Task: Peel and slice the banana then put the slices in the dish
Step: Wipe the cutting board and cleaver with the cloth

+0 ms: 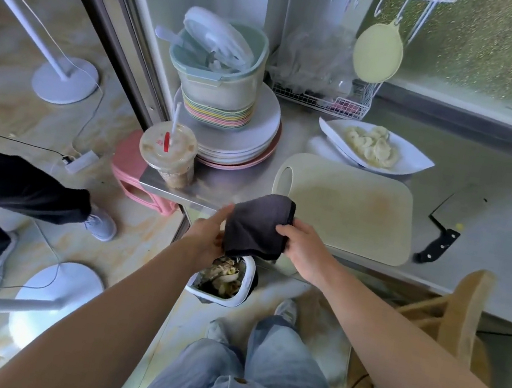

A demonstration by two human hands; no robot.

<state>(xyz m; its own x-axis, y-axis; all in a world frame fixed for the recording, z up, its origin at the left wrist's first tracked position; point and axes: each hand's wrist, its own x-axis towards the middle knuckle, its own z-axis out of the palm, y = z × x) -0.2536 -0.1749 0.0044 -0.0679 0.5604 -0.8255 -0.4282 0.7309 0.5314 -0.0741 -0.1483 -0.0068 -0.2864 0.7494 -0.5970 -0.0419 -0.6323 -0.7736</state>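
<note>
Gripping a dark soft cloth point(257, 225), both hands point(301, 248); pale round slices point(371, 145) fill the pointed white dish point(414, 160)

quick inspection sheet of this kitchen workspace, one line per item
surface: steel counter, cutting board bare, faintly stained
job's things: banana slices in white dish; cleaver lies right of board
clutter: lidded cup, plate stack with tub, wire rack
grippers: left hand and right hand both hold dark cloth above waste bin
cables: white cable, power strip on floor
surroundings: another person's legs left, wooden chair right, pink stool
</note>
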